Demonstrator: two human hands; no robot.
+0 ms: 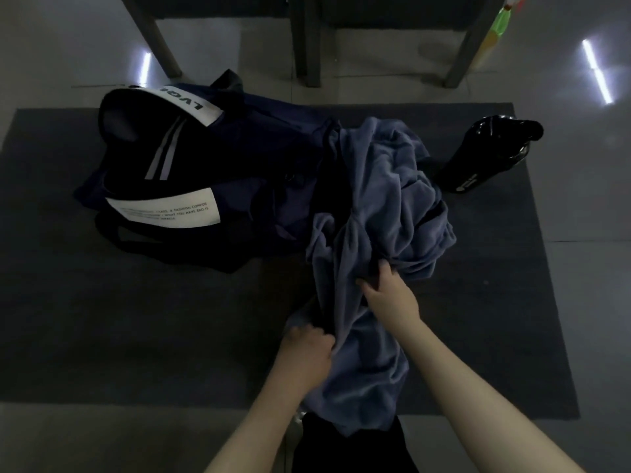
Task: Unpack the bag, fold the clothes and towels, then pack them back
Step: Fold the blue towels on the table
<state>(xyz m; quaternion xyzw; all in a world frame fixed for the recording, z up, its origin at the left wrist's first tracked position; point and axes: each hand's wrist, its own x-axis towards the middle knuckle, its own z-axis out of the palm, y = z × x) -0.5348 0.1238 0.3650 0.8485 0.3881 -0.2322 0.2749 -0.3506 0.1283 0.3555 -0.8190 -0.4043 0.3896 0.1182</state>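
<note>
A dark navy duffel bag (191, 172) with white labels and two pale stripes lies on its side on the dark mat (136, 336), its open end facing right. A crumpled blue-grey towel or garment (386, 199) spills from that end toward me. My left hand (307, 349) grips the near left edge of the cloth. My right hand (389, 291) pinches a bunch of the same cloth a little farther out. The fabric's lower end drapes down between my forearms.
A black bottle (491, 155) lies on the mat right of the cloth. Chair or table legs (307, 46) stand on the tiled floor beyond the mat. A dark garment (351, 448) shows at the bottom edge near my body.
</note>
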